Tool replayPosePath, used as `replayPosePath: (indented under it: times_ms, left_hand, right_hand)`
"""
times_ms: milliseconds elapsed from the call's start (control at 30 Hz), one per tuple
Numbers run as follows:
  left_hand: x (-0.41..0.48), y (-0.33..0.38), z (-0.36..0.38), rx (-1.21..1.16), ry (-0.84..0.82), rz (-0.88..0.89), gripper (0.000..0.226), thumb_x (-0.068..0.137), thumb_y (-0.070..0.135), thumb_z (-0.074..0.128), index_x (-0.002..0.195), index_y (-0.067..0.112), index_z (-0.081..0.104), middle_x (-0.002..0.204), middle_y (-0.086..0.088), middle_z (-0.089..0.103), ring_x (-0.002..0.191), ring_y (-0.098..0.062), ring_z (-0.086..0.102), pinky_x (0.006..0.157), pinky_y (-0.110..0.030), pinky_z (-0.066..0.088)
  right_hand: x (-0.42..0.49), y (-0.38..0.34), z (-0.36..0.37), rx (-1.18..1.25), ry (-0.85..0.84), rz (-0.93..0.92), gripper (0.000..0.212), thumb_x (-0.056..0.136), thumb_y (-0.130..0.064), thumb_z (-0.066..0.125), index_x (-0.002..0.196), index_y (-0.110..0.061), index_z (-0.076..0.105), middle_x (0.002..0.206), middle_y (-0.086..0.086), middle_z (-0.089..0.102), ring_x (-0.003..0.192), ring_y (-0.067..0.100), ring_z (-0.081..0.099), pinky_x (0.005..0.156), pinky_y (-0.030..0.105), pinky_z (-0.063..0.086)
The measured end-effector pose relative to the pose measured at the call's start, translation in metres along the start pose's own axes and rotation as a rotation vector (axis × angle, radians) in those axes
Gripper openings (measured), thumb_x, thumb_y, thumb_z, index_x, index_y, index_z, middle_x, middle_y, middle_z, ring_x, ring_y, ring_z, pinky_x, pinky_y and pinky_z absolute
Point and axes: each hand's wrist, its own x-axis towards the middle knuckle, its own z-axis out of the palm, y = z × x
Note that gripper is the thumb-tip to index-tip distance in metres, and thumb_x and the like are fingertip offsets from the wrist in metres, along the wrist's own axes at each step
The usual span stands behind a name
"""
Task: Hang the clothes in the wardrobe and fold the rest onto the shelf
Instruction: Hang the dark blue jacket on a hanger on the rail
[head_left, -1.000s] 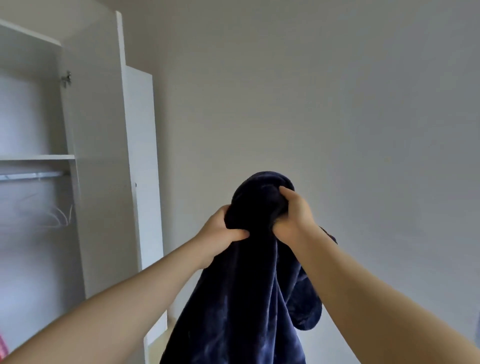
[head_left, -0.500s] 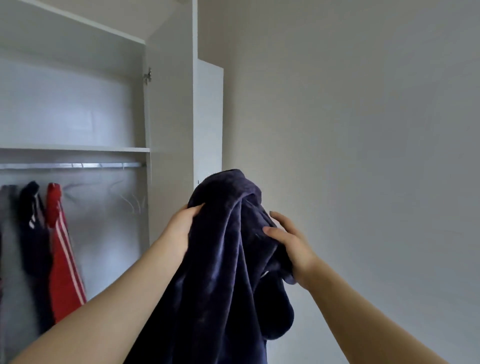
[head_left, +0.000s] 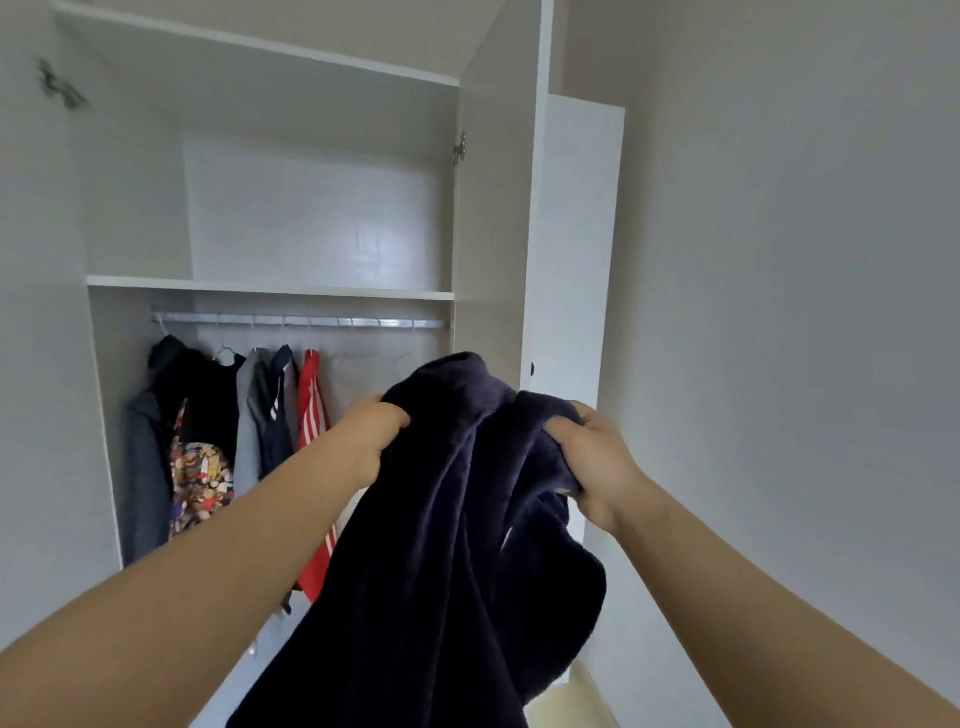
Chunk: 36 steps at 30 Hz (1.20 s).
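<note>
A dark navy fleece garment (head_left: 457, 545) hangs in front of me, bunched at its top. My left hand (head_left: 371, 434) grips its upper left edge and my right hand (head_left: 597, 462) grips its upper right edge. Behind them stands the open white wardrobe (head_left: 493, 234). Its shelf (head_left: 270, 287) is bare, and below it runs a metal rail (head_left: 301, 321). Several clothes hang at the rail's left: a grey jacket (head_left: 143, 467), a black top with a colourful print (head_left: 200, 452), and a red garment with white stripes (head_left: 311, 410).
Bare white hangers (head_left: 384, 358) hang on the rail's right part, above my left hand. The open wardrobe door (head_left: 576, 249) stands to the right, next to a plain white wall (head_left: 805, 312). A strip of pale floor (head_left: 571, 701) shows below.
My view has swung left, bringing the whole wardrobe interior and hanging clothes into sight. My right hand, loose on the cloth half a second ago, now clenches it; both hands hold it wider apart.
</note>
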Motion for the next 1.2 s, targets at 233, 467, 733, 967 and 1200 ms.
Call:
replayPosePath:
  times_ms: [233, 467, 733, 967, 1200]
  left_hand:
    - [-0.023, -0.021, 0.002, 0.205, -0.160, 0.136, 0.044, 0.084, -0.002, 0.051, 0.123, 0.019, 0.051, 0.120, -0.004, 0.054, 0.102, -0.021, 0.057, 0.083, -0.029, 0.050]
    - [-0.030, -0.043, -0.008, 0.301, -0.170, 0.267, 0.028, 0.093, 0.020, 0.054, 0.119, 0.025, 0.047, 0.111, -0.002, 0.058, 0.098, -0.017, 0.062, 0.083, -0.028, 0.054]
    - [-0.010, -0.039, -0.019, 0.888, 0.155, 0.388, 0.018, 0.084, 0.001, 0.046, 0.100, 0.009, 0.048, 0.091, -0.014, 0.059, 0.084, -0.028, 0.057, 0.069, -0.033, 0.046]
    - [0.012, -0.013, -0.061, 1.193, 0.248, 0.239, 0.031, 0.086, -0.001, 0.041, 0.112, 0.009, 0.056, 0.116, -0.014, 0.056, 0.104, -0.030, 0.054, 0.085, -0.034, 0.046]
    - [0.008, 0.006, -0.082, 1.273, 0.471, 0.101, 0.032, 0.084, 0.002, 0.044, 0.110, 0.011, 0.061, 0.124, -0.014, 0.051, 0.104, -0.034, 0.054, 0.086, -0.040, 0.049]
  right_hand:
    - [0.031, 0.002, 0.041, -0.031, 0.015, 0.016, 0.021, 0.084, 0.001, 0.044, 0.081, -0.015, 0.058, 0.080, 0.011, 0.057, 0.074, 0.025, 0.055, 0.068, 0.036, 0.051]
    - [0.027, 0.001, 0.080, -0.153, -0.091, -0.014, 0.021, 0.086, 0.000, 0.044, 0.099, -0.009, 0.057, 0.099, 0.017, 0.059, 0.098, 0.035, 0.059, 0.088, 0.051, 0.051]
    - [0.037, -0.016, 0.071, -0.172, -0.076, -0.107, 0.027, 0.081, 0.007, 0.041, 0.087, -0.010, 0.061, 0.089, 0.013, 0.060, 0.079, 0.025, 0.056, 0.071, 0.035, 0.050]
    - [0.058, -0.007, 0.015, -0.182, 0.153, -0.019, 0.024, 0.084, 0.005, 0.041, 0.079, -0.011, 0.059, 0.085, 0.014, 0.059, 0.075, 0.027, 0.053, 0.065, 0.035, 0.046]
    - [0.072, -0.011, -0.017, -0.239, 0.266, -0.021, 0.028, 0.085, 0.003, 0.037, 0.077, -0.016, 0.056, 0.089, 0.013, 0.058, 0.077, 0.028, 0.052, 0.058, 0.032, 0.043]
